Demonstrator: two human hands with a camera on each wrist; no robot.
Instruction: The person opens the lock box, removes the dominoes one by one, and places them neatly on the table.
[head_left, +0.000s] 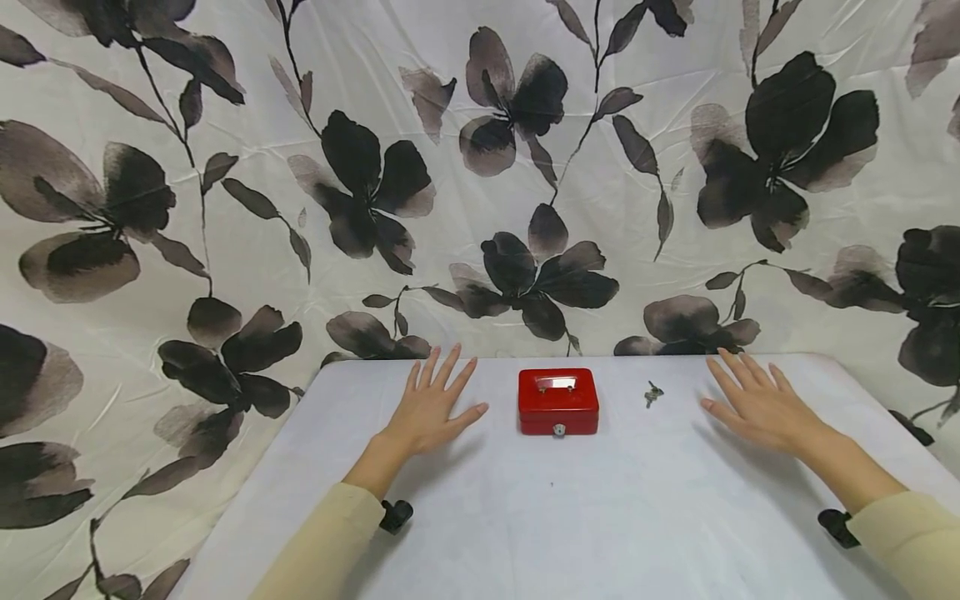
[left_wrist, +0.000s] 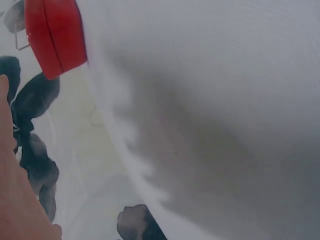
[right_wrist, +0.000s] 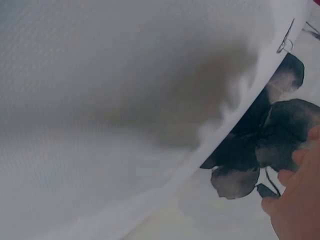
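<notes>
A red metal cash box [head_left: 558, 412] with a folding handle on its lid and a round lock in front stands closed near the table's far edge. In the left wrist view the side of the cash box [left_wrist: 56, 35] shows at the upper left. Left of it, my left hand [head_left: 426, 414] hovers above the table with fingers spread. A small bunch of keys [head_left: 653, 393] lies to the right of the box; the keys [right_wrist: 286, 42] also appear in the right wrist view. My right hand [head_left: 765, 406] hovers right of the keys, fingers straight, holding nothing.
A white table [head_left: 555, 533] lies under both hands, which cast shadows on it. Behind its far edge hangs a white cloth [head_left: 450, 192] printed with dark flowers. Black straps with small cameras [head_left: 396, 517] sit at both wrists.
</notes>
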